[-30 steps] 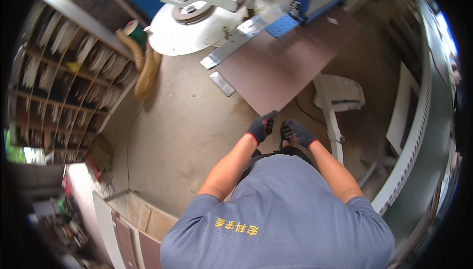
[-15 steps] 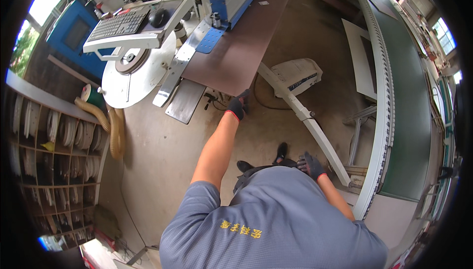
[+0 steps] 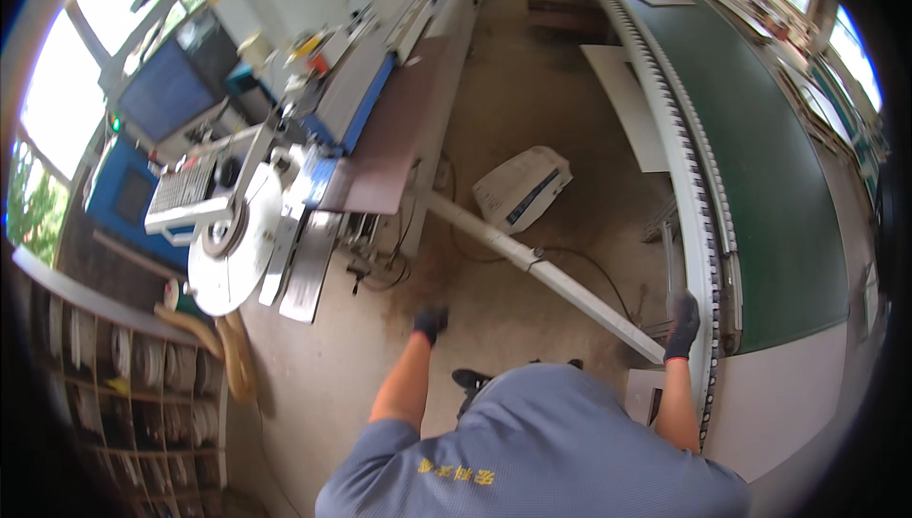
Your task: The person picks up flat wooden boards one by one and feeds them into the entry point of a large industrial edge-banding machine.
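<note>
Resting on the near end of the long white roller-edged conveyor rail (image 3: 701,233), the right hand (image 3: 682,320), in a dark glove with a red cuff, lies with its fingers pressed together along the rail's left edge. Whether they curl around that edge cannot be told at this size. The rail borders a long green conveyor bed (image 3: 769,138) that runs from the near right to the far centre of the scene.

The left hand (image 3: 430,320), in a matching dark glove, hangs free above the bare concrete floor (image 3: 532,100). It touches nothing and appears loosely closed; the state of its individual fingers cannot be told.

A long white square-section bar (image 3: 532,269) runs diagonally between the two hands. It extends from the machine at the left down to the near end of the rail, close to the right hand.

A brown rectangular board (image 3: 385,152) lies on the blue and grey machine bed (image 3: 356,91) at the left, well apart from both hands. A white round disc (image 3: 233,247) stands just left of the board's near end, with a grey keyboard tray (image 3: 190,190) beside it. A white box-shaped device with a dark stripe (image 3: 522,186) sits on the floor beyond the bar. A flat white panel (image 3: 627,105) lies on the floor beside the rail, farther off.
</note>
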A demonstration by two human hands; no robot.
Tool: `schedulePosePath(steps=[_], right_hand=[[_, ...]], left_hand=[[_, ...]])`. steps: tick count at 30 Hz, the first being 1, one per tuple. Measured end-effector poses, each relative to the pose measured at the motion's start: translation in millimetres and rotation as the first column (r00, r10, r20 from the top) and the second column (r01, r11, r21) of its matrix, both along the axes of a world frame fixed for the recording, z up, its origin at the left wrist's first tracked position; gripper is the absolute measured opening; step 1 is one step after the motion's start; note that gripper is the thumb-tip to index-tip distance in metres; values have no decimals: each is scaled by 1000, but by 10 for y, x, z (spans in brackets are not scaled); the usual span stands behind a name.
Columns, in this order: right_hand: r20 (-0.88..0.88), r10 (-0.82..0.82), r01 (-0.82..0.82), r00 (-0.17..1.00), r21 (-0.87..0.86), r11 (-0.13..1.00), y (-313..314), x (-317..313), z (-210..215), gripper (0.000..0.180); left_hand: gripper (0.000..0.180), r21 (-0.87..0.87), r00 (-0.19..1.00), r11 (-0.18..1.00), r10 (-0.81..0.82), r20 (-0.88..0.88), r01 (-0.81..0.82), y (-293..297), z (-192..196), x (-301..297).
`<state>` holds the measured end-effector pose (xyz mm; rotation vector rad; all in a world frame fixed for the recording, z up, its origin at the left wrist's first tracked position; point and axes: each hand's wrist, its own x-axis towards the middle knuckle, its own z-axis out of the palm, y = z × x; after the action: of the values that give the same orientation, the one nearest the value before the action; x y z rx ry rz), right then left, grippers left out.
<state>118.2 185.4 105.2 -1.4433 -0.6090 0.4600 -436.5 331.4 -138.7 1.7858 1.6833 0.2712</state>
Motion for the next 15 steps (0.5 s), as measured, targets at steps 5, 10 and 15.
schedulePosePath(steps=[5, 10, 15], right_hand=[[290, -105, 114, 951, -14, 993, 28, 1211, -323, 32], [120, -172, 175, 978, -15, 984, -105, 1853, -593, 30], [-105, -150, 150, 983, -6, 989, -248, 2254, -788, 23]], left_hand=[[46, -693, 923, 720, 292, 251, -39, -1903, -790, 308], [34, -366, 956, 891, -292, -3, 271, -2532, 25, 1403], [28, -222, 940, 917, -340, -6, 330, -2568, 122, 1839]])
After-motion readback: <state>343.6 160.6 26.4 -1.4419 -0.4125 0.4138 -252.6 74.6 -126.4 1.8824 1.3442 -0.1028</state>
